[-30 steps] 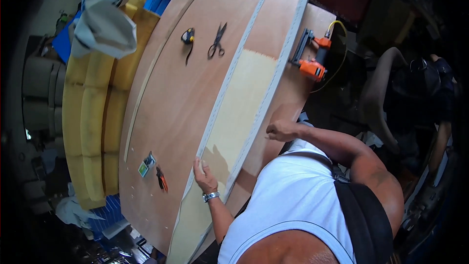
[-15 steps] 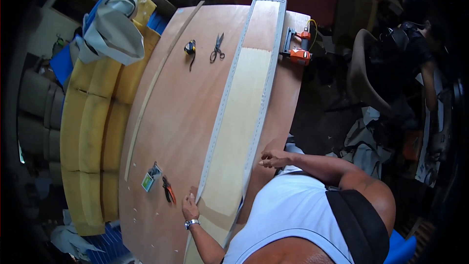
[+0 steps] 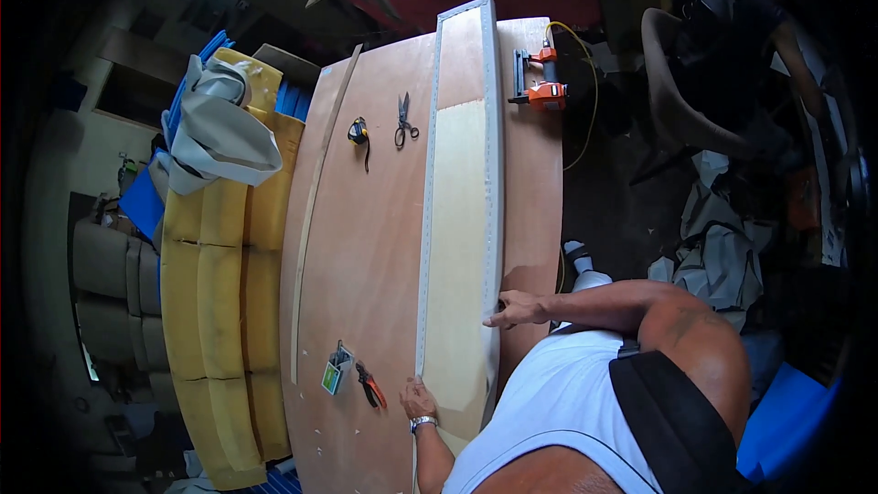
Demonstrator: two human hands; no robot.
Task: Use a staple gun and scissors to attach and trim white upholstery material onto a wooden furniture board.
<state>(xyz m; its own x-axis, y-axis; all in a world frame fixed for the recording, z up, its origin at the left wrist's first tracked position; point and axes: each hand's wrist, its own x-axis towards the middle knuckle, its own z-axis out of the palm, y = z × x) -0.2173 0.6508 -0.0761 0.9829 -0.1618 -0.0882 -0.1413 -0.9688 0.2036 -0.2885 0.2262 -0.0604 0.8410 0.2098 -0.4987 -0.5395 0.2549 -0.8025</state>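
A long narrow panel [image 3: 457, 192] lies on the wooden table, pale in the middle, with grey fabric folded over its edges and fastened by a line of staples. My left hand [image 3: 420, 398], a watch on its wrist, grips the panel's left edge at the near end. On the opposite edge, a bit farther up, my right hand [image 3: 518, 308] has its fingers curled against the side and a fingertip on the fabric border. Pliers [image 3: 371, 386] with orange-red handles and a small box of staples [image 3: 337, 369] lie left of my left hand.
An orange and black staple gun [image 3: 541, 80] with a yellow hose rests at the table's far right. Scissors [image 3: 403, 123], a tape measure [image 3: 358, 132] and a wooden strip [image 3: 314, 210] lie on the table [image 3: 366, 265]. Yellow foam cushions [image 3: 219, 311] stand left; a person [image 3: 777, 46] is at right.
My right hand has moved from above the table's right side onto the panel's right edge. My left hand stays at the left edge. The whole view has turned and shifted.
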